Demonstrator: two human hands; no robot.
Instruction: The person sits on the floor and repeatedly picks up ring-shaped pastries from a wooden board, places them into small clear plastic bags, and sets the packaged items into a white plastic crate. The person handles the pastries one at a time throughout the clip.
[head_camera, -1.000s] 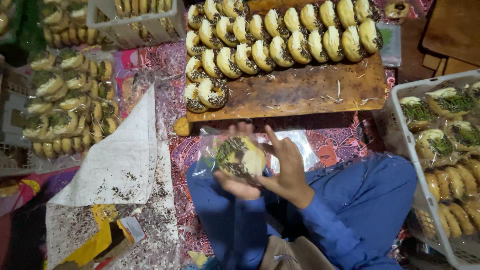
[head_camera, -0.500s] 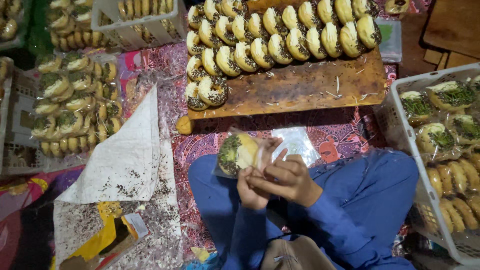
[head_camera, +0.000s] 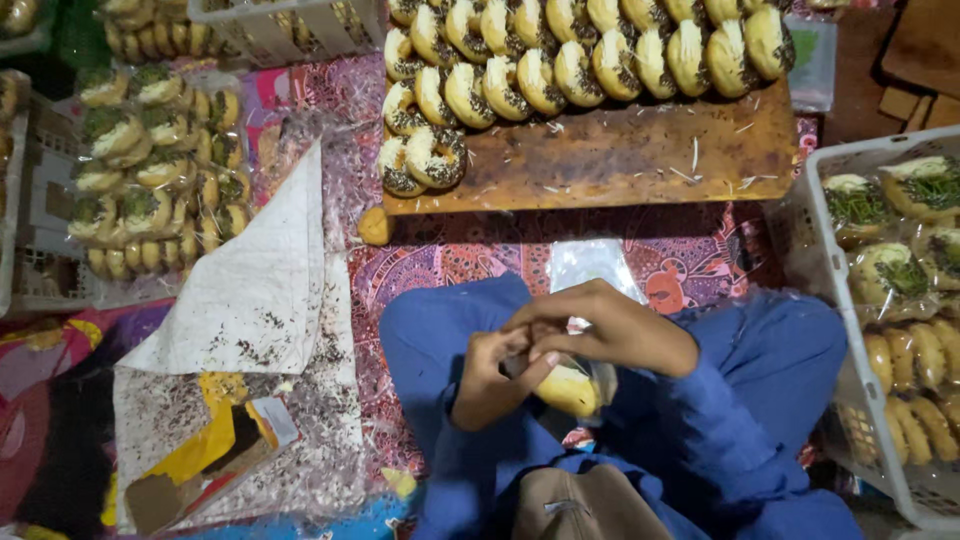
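Both my hands meet over my lap, between my blue trouser legs. My left hand and my right hand grip a doughnut in a clear plastic bag; the pastry hangs just below my fingers, mostly covered by them. Its yellow side shows under my right palm. On a wooden board in front of me lie several sprinkled ring doughnuts in rows. A stack of clear bags rests on the patterned mat beyond my hands.
A white crate of bagged doughnuts stands at the right. More bagged doughnuts lie in a crate at the left. White paper strewn with sprinkles covers the floor at my left. Another crate sits at the top.
The bagged doughnut has come down from chest height into my lap and turned on its side. Both hands have closed over its top.
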